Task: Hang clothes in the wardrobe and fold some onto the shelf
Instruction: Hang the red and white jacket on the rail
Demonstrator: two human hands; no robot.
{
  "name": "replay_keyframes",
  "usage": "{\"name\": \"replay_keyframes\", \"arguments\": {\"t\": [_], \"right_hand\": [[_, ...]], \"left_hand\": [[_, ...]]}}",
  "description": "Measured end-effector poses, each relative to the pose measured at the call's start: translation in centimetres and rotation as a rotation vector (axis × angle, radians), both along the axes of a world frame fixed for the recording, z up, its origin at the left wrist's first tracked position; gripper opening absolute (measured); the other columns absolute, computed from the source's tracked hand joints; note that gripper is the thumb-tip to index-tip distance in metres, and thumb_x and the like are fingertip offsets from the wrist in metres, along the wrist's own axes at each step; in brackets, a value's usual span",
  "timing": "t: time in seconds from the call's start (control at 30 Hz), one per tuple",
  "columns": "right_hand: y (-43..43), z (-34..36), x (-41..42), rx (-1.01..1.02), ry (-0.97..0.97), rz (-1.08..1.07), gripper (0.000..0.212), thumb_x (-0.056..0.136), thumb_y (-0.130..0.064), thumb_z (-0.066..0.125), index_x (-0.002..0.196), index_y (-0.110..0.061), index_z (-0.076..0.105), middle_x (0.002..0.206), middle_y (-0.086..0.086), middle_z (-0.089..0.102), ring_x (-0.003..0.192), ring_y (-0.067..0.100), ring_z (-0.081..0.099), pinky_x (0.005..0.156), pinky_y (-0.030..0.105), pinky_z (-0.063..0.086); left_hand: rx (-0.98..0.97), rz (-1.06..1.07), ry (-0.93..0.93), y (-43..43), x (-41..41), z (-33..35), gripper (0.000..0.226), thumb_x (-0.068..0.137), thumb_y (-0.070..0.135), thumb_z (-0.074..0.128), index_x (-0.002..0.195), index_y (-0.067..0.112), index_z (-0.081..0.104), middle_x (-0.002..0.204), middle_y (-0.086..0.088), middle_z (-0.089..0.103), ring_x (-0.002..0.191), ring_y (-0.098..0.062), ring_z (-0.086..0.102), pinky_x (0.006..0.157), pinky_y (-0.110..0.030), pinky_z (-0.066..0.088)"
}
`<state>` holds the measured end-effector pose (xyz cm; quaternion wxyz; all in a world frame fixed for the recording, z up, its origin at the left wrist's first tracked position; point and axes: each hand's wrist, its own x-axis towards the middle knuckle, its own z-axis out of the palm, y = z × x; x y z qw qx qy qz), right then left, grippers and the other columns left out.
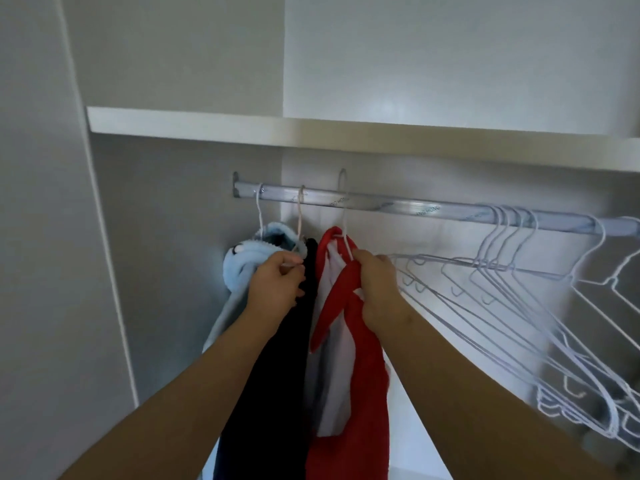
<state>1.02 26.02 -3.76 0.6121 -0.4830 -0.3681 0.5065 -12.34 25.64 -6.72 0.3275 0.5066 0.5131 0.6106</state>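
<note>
red-white garment (pixel 356 375) — hanging from rail (pixel 381 204) | black garment (pixel 270 375) — left of it | blue fleece (pixel 239 265) leftmost

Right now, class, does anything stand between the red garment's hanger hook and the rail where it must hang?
Nothing visible does. The hook is at the rail, on a bare stretch between the dark garment's hanger and the empty hangers to the right. The right hand grips the red garment.
</note>
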Motion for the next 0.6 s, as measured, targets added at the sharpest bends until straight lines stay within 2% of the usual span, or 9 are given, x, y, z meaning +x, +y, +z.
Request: {"name": "replay_keyframes", "arguments": {"t": [0.07, 0.13, 0.27, 0.37, 0.43, 0.5, 0.6], "right_hand": [[0.9, 0.2, -0.9, 0.022, 0.025, 0.003, 0.014, 0.087, -0.018, 0.058, 0.085, -0.012, 0.047, 0.081, 0.008, 0.055, 0.066, 0.018, 0.054, 0.051, 0.024, 0.044], [1.3, 0.5, -1.6, 0.042, 0.021, 0.002, 0.015, 0.088, -0.019, 0.059, 0.088, -0.01, 0.047, 0.082, 0.008, 0.055, 0.068, 0.018, 0.055, 0.054, 0.026, 0.045], [2.3, 0.7, -2.1, 0.014, -0.017, 0.026, 0.03, 0.089, -0.013, 0.055, 0.113, 0.003, 0.052, 0.096, 0.017, 0.056, 0.076, 0.025, 0.055, 0.057, 0.028, 0.043], [2.3, -0.2, -2.5, -0.05, -0.007, 0.034, 0.034, 0.087, -0.005, 0.051, 0.12, 0.004, 0.05, 0.095, 0.016, 0.054, 0.068, 0.02, 0.052, 0.053, 0.025, 0.042], [1.8, -1.0, -2.6, -0.108, 0.007, 0.068, 0.031, 0.088, -0.004, 0.05, 0.119, 0.001, 0.051, 0.091, 0.015, 0.055, 0.066, 0.018, 0.052, 0.049, 0.024, 0.045], [1.2, -1.5, -2.8, -0.13, 0.05, 0.159, 0.025, 0.091, -0.004, 0.048, 0.115, -0.002, 0.055, 0.078, 0.012, 0.058, 0.061, 0.018, 0.054, 0.042, 0.021, 0.047], [0.4, -1.6, -2.9, -0.151, -0.046, 0.202, 0.014, 0.09, -0.004, 0.046, 0.089, -0.009, 0.06, 0.065, 0.005, 0.056, 0.054, 0.015, 0.053, 0.048, 0.021, 0.044]], "left_hand": [[-0.035, 0.006, -0.073, 0.4, 0.0, 0.2, 0.023, 0.091, 0.011, 0.052, 0.075, 0.026, 0.055, 0.065, 0.003, 0.058, 0.039, -0.002, 0.05, 0.037, -0.013, 0.04], [-0.047, -0.003, -0.1, 0.6, -0.1, 0.1, 0.022, 0.092, 0.011, 0.051, 0.077, 0.026, 0.055, 0.065, 0.002, 0.058, 0.042, -0.004, 0.051, 0.037, -0.014, 0.04], [-0.054, 0.009, -0.086, 0.5, 0.0, 0.1, 0.021, 0.092, 0.01, 0.051, 0.078, 0.025, 0.053, 0.069, 0.001, 0.058, 0.049, -0.008, 0.05, 0.038, -0.014, 0.04], [-0.053, 0.0, -0.087, 0.1, 0.2, 0.2, 0.02, 0.092, 0.008, 0.05, 0.079, 0.024, 0.054, 0.069, 0.0, 0.058, 0.049, -0.007, 0.051, 0.039, -0.014, 0.041], [-0.056, -0.004, -0.077, -0.2, 0.3, 0.2, 0.019, 0.092, 0.009, 0.05, 0.08, 0.023, 0.055, 0.07, -0.001, 0.058, 0.05, -0.008, 0.052, 0.04, -0.014, 0.043], [-0.071, -0.006, -0.059, -0.6, 0.2, 0.0, 0.016, 0.092, 0.01, 0.05, 0.083, 0.02, 0.057, 0.07, -0.001, 0.059, 0.052, -0.008, 0.053, 0.043, -0.014, 0.044], [-0.11, -0.021, -0.034, -1.5, 0.3, -0.2, 0.012, 0.093, 0.011, 0.048, 0.093, 0.014, 0.06, 0.07, 0.0, 0.06, 0.055, -0.008, 0.055, 0.05, -0.018, 0.047]]}}
